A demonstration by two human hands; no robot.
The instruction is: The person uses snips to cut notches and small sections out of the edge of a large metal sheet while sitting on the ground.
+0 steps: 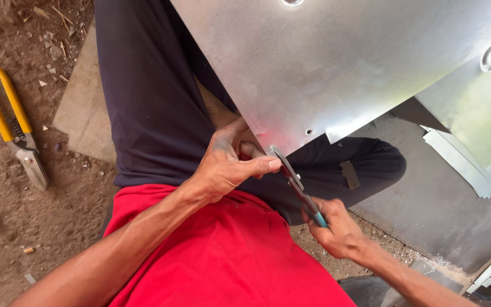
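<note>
A large shiny metal sheet [336,62] leans over my lap, its lower corner near my knees. My left hand [231,162] pinches that corner, thumb pressed along the edge. My right hand [336,230] grips the teal handles of a pair of pliers [298,187], whose jaws bite the sheet's corner right beside my left thumb. I sit in a red shirt and dark trousers.
Yellow-handled tin snips [15,128] lie on the dirt at the left. A flat board [80,108] sits under my leg. More metal sheets and cut strips [473,153] lie at the right on a grey slab. A small metal offcut [349,174] rests on my trouser leg.
</note>
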